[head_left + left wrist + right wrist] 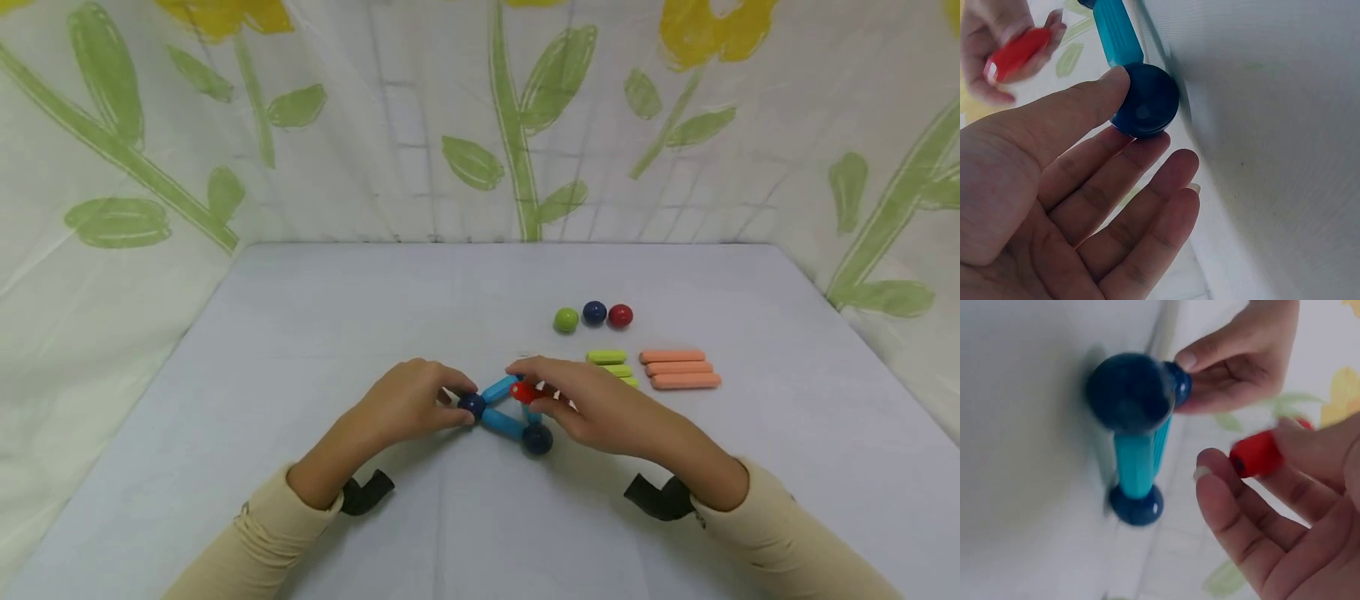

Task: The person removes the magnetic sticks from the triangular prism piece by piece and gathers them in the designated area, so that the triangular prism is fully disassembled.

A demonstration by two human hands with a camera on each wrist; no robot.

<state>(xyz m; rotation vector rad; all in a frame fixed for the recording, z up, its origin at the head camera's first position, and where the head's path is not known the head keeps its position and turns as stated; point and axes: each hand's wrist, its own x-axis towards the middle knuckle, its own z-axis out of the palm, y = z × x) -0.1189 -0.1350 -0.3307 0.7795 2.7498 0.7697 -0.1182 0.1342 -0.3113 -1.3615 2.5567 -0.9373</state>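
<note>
A triangle of blue rods (502, 423) joined by dark blue balls (537, 439) lies flat on the table. My left hand (412, 406) pinches the ball at its left corner (1146, 100) between thumb and fingertips. Over the triangle's right side, my right hand (588, 402) holds a short red rod (1259, 453) between thumb and fingers. In the right wrist view the red rod is apart from the balls and a dark round spot shows on its end. The far corner ball is mostly hidden behind the right hand in the head view.
Beyond the right hand lie a green ball (566, 320), a dark blue ball (595, 312) and a red ball (620, 316). Yellow-green rods (606, 357) lie partly behind that hand, beside three orange rods (684, 381). A flower-printed curtain (465, 108) hangs behind the table (360, 292).
</note>
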